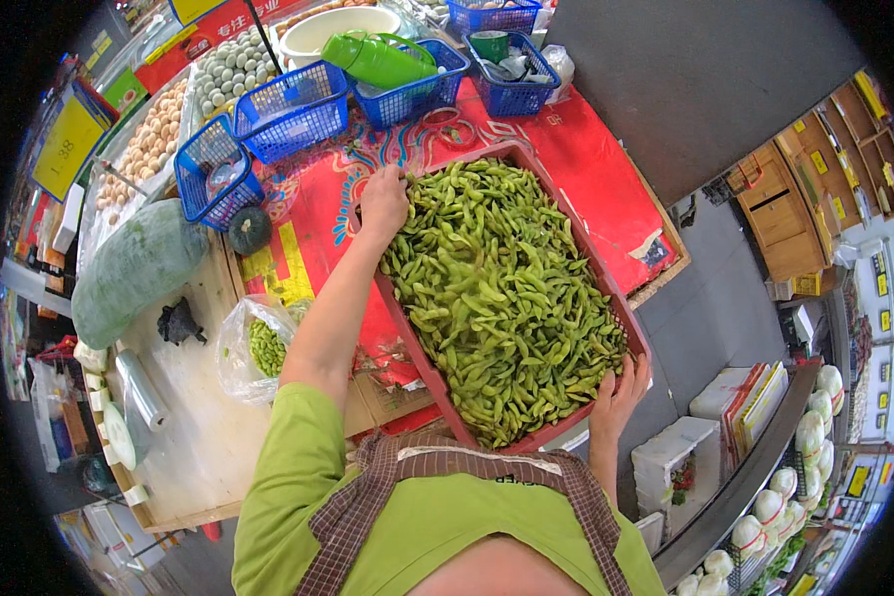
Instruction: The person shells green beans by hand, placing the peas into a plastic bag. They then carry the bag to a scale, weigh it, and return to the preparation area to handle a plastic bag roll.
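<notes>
A dark red plastic crate, heaped with green soybean pods, lies at a slant across the red-covered table in front of me. My left hand grips its upper left rim, fingers curled over the edge. At the lower right corner my right hand holds the crate wall, its fingers around the outside and the thumb near the pods. Left of the crate sits a clear plastic bag with shelled green beans in it.
Blue plastic baskets line the table's back, one holding a green jug. A large winter melon, a small dark squash and a plastic film roll lie left. White foam boxes stand at the lower right.
</notes>
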A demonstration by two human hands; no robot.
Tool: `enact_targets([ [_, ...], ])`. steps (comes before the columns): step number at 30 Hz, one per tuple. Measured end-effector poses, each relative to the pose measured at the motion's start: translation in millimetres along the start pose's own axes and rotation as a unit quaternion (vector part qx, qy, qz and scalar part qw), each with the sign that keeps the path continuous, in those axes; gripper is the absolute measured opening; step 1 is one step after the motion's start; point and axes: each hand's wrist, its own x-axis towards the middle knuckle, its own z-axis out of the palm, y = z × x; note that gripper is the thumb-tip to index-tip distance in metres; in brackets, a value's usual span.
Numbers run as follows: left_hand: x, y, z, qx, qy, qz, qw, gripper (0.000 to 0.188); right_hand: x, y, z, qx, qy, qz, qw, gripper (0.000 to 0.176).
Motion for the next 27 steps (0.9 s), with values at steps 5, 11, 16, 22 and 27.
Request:
enact_targets([
  [5, -20, 54, -40, -0.122, 0.116, 0.047, 0.985, 0.016, 9, 12, 18, 0.048, 0.026, -0.008, 0.998, 0.038],
  [11, -110, 143, -74, -0.642, -0.218, -0.274, 0.682, 0.01, 59, -14, 16, -0.025, 0.046, -0.094, 0.994, 0.03],
  [16, -164, 171, -82, -0.685, -0.257, -0.31, 0.608, 0.012, 63, -84, 9, 0.339, -0.231, -0.055, 0.91, 0.024],
  [22, -189, 180, -95, -0.629, -0.261, -0.313, 0.662, 0.013, 48, -125, 7, 0.464, -0.392, 0.013, 0.794, 0.023],
  [27, -201, 185, -98, -0.559, -0.289, -0.313, 0.712, 0.016, 45, -117, -1, 0.481, -0.449, 0.067, 0.75, 0.023],
])
